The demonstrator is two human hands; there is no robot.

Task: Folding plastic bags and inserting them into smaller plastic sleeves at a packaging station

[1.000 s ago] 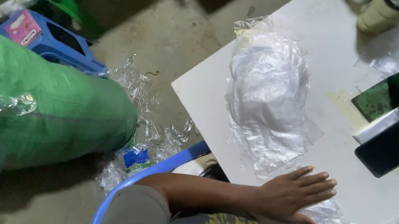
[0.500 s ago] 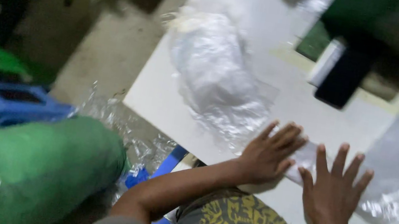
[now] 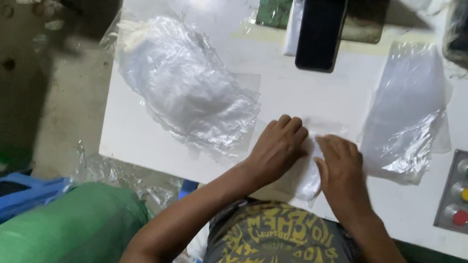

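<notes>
Both hands lay flat, fingers extended and gripping nothing: left hand [image 3: 276, 147] and right hand [image 3: 341, 167] pressed a thin clear plastic bag [image 3: 309, 181] against the near edge of the white machine table [image 3: 137, 147]. Smoothing probably wanted even pressure outward. A crumpled heap of clear bags [image 3: 185, 86] sat toward the left edge, a loose clear sheet [image 3: 405, 115] and a grey three-button panel [image 3: 466, 192] toward the right; the black press head [image 3: 321, 26] stood at the far edge, well apart.

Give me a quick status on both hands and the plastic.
Left hand and right hand flat on clear bag at table edge. Nothing gripped. Bag pile left, loose bags right, both apart.
</notes>
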